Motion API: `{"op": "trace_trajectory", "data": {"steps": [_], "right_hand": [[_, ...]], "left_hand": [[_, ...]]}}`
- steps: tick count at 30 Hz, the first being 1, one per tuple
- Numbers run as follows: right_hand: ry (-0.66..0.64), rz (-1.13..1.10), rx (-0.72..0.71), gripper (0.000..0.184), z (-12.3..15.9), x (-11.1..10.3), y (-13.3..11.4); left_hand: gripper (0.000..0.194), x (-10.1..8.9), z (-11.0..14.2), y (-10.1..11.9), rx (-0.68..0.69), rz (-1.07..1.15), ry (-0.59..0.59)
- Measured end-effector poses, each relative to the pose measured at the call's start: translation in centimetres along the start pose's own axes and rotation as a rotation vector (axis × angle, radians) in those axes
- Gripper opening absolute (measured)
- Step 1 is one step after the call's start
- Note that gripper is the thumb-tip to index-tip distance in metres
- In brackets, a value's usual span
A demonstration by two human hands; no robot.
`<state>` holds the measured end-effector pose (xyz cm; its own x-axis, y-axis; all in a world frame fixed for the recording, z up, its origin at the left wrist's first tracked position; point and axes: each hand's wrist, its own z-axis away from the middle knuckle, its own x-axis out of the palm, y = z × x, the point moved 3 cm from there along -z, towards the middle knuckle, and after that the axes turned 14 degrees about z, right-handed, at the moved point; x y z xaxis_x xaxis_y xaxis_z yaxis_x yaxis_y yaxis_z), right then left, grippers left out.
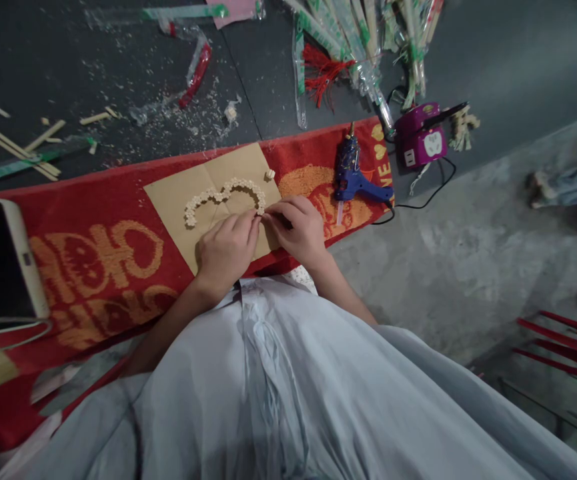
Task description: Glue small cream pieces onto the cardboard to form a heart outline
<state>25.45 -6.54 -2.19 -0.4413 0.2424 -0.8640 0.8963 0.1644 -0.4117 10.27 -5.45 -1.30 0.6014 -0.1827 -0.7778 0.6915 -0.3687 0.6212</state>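
A curved outline of small cream-coloured pieces (227, 186), like the top of a heart, lies on a sheet of brown paper (168, 190). At its right end my left hand (231, 245) rests on the paper, fingers together and tips at the lowest pieces. Close beside it, my right hand (299, 228) is closed in a pinch, its fingertips at the same end of the outline. Whatever sits between the fingertips is too small to make out. One small cream piece (269, 175) lies loose near the paper's right edge. A blue glue gun (352, 175) lies to the right of my right hand.
Under the paper is a red towel (98, 193) with orange lettering. A tablet-like device (3, 263) lies at left. Wrapped chopsticks (348, 33), a purple power adapter (421, 137) with cords and loose sticks (13, 143) lie on the dark table. A red stool (568, 350) stands right.
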Motion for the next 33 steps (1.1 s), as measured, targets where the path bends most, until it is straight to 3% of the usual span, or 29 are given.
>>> {"op": "trace_trajectory", "data": {"steps": [13, 22, 33], "right_hand": [[0.02, 0.046, 0.006, 0.023, 0.21, 0.36, 0.13], [-0.041, 0.014, 0.029, 0.026, 0.22, 0.43, 0.22], [0.015, 0.062, -0.023, 0.028, 0.18, 0.17, -0.24]], "left_hand": [[0.041, 0.15, 0.14, -0.27, 0.009, 0.018, 0.008], [0.038, 0.07, 0.38, -0.34, 0.008, 0.029, 0.031], [0.038, 0.08, 0.43, -0.4, -0.007, 0.049, 0.02]]}}
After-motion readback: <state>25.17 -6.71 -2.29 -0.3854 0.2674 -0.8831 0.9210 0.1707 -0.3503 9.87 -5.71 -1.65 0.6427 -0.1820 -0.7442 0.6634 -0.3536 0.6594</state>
